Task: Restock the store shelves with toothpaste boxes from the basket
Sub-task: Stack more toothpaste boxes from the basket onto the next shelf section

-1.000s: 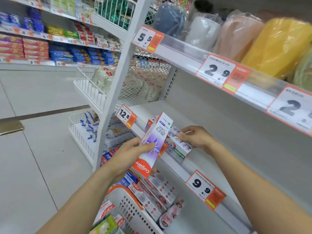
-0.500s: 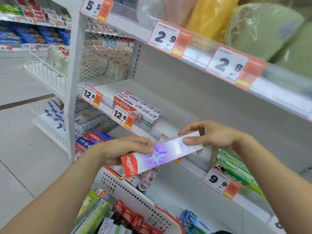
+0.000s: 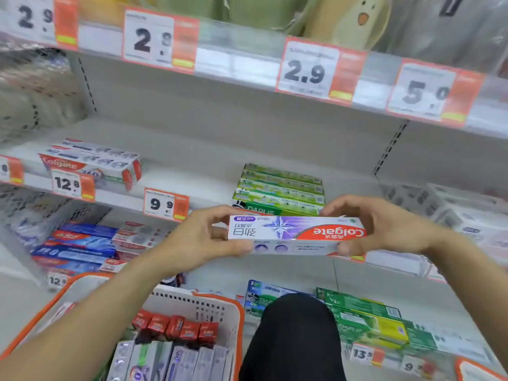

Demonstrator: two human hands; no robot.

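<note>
Store shelving fills the frame, with the middle shelf (image 3: 192,171) carrying green Darlie boxes (image 3: 280,188) at centre. Just in front of them, a purple Colgate toothpaste box (image 3: 295,234) is held level, gripped at its ends by the left hand (image 3: 202,237) and right hand (image 3: 384,225). More boxes are stood in the orange-rimmed basket (image 3: 220,306) at lower left.

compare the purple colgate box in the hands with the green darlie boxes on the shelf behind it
The purple Colgate box is one box held in the air, left hand and right hand gripping its ends; the green Darlie boxes lie stacked on the shelf. Purple-white with red versus green. Both are long, slim and lie level.
</note>
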